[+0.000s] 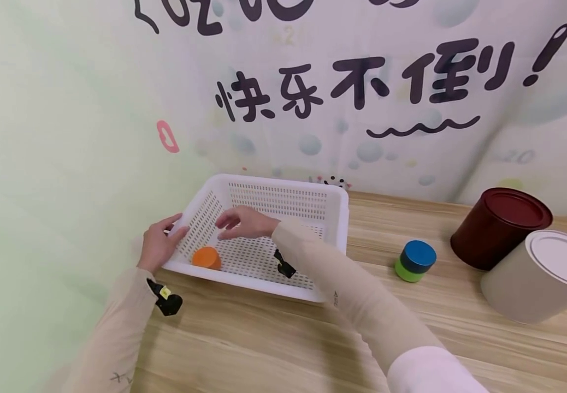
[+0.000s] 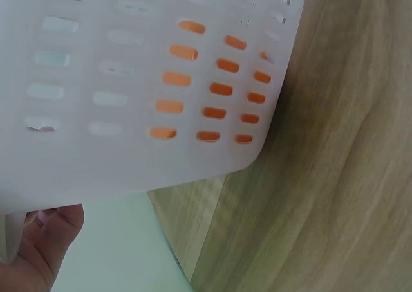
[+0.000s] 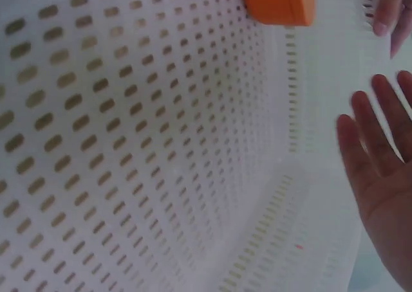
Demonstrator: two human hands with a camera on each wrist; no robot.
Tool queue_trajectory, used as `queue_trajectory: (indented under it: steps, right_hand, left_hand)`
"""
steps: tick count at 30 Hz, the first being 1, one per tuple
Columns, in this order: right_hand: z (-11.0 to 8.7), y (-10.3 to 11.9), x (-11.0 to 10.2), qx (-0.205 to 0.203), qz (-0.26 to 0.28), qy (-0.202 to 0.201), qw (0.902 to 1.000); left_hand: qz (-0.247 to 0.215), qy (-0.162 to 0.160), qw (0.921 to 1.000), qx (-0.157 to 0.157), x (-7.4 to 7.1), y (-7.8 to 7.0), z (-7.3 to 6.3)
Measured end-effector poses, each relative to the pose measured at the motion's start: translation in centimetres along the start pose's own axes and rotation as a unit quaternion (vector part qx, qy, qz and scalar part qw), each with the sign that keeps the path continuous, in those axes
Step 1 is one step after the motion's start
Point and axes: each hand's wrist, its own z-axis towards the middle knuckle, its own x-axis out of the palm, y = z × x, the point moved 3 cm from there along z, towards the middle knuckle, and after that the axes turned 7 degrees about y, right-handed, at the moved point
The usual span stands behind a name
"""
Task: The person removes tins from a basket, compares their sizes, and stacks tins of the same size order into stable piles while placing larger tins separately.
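Observation:
A white perforated plastic basket [image 1: 342,229] stands on the wooden table against the wall. My left hand [image 1: 158,245] grips its left rim, and in the left wrist view that hand [image 2: 48,250] shows at the rim's edge. In the near left corner of the basket sits an orange round container [image 1: 207,257], which also shows orange through the slots in the left wrist view. Over the basket floor hovers my right hand [image 1: 246,222], its fingers loosely bent with nothing in them. The right wrist view has its fingers spread apart, with the orange container [image 3: 280,2] beyond.
Right of the basket stands a small jar [image 1: 415,260] with a blue top and green base. Farther right are a dark red can [image 1: 497,229] and a whitish can [image 1: 539,278], close together. A printed cloth [image 1: 313,147] hangs behind the table [image 1: 244,338].

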Motion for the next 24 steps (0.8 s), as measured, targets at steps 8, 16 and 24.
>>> queue_trajectory:
  steps: [8, 16, 24]
  right_hand:
    - [0.2, -0.4, 2.2, 0.032, -0.01, 0.116, 0.9927]
    - [0.6, -0.2, 3.1, 0.034, -0.002, 0.152, 0.9878]
    - [1.3, -0.5, 4.3, 0.022, -0.006, 0.177, 0.9839]
  left_hand:
    - [-0.004, 0.003, 1.0, -0.004, 0.0, 0.1, -0.1]
    - [0.001, -0.001, 1.0, -0.001, 0.0, 0.0, 0.2]
    - [0.001, 0.005, 1.0, -0.002, 0.1, 0.2, 0.3]
